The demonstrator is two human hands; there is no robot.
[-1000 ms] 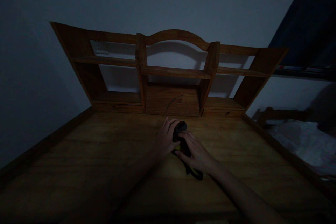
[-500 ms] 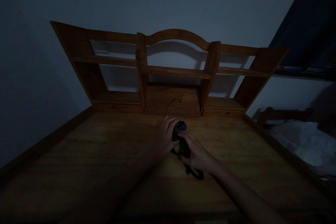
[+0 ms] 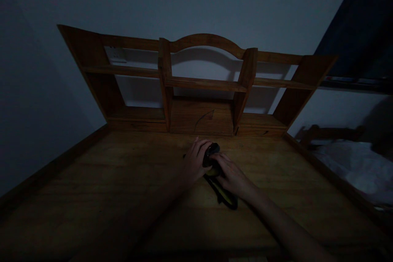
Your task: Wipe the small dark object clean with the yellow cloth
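Note:
Low over the desk, both hands meet around a dark, glossy item that looks like a pair of sunglasses. My left hand is closed on its left side; a thin dark tip pokes out beyond those fingers. From the right, my right hand grips the same item with its fingertips, its thumb lower down. Beneath the hands lies a long, dark case with a yellow-green inside, open on the desk. The hands hide part of both things, and the dim light blurs their details.
The wooden desk carries a shelf unit along its back, with small drawers at its foot. A power socket shows behind the left shelf. To the right, past the desk's raised edge, lies pale bedding.
The glossy item and my fingers have shifted and tilted slightly. My right hand has risen a little off the case, and more of the case's yellow-green inside shows.

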